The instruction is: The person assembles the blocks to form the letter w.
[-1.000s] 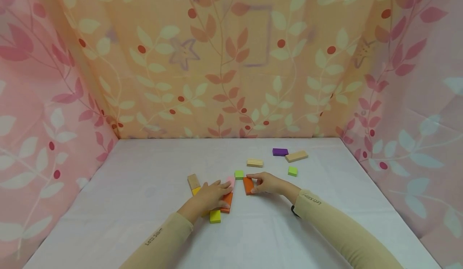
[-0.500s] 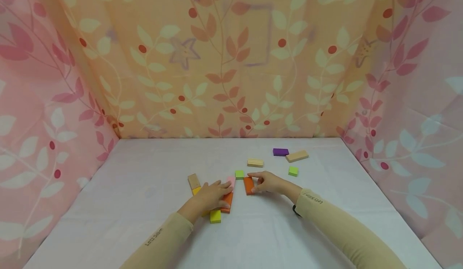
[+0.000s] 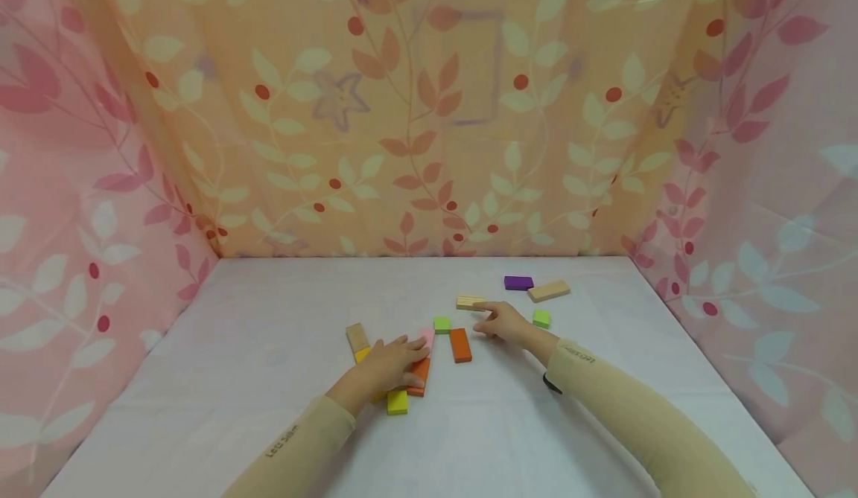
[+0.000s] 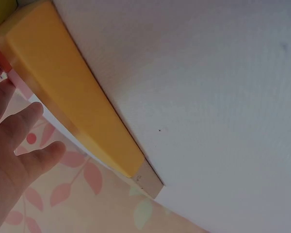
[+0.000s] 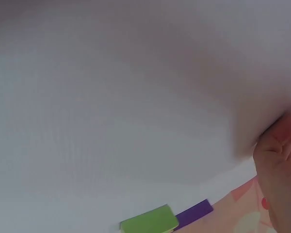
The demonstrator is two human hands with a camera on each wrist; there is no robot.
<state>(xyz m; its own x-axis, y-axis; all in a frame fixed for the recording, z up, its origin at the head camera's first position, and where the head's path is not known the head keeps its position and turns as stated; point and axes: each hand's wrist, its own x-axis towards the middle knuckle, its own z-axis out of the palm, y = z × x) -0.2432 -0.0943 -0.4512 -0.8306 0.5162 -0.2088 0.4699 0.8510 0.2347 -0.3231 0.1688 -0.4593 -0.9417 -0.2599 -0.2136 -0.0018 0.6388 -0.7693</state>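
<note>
In the head view my left hand [image 3: 387,366] lies with spread fingers over a pink block [image 3: 427,338] and an orange block [image 3: 419,373]. Beside it, a long yellow block [image 4: 77,92] meets a wooden block [image 3: 357,336] end to end; a yellow-green block [image 3: 397,403] sits at the near end. My right hand [image 3: 508,324] is stretched out with nothing in its fingers. Its index fingertip overlaps the ribbed wooden block [image 3: 465,302]. Left of that hand, a second orange block [image 3: 460,345] lies on its own, near a small green block [image 3: 441,325].
At the back right, a purple block [image 3: 518,283] lies against a plain wooden block [image 3: 550,290]. Another green block [image 3: 541,318] is just behind my right wrist. Patterned curtains [image 3: 429,148] enclose the white table [image 3: 268,409] at the back and sides.
My right hand has left the second orange block and moved away and slightly right, toward the ribbed wooden block. The left hand has stayed in place.
</note>
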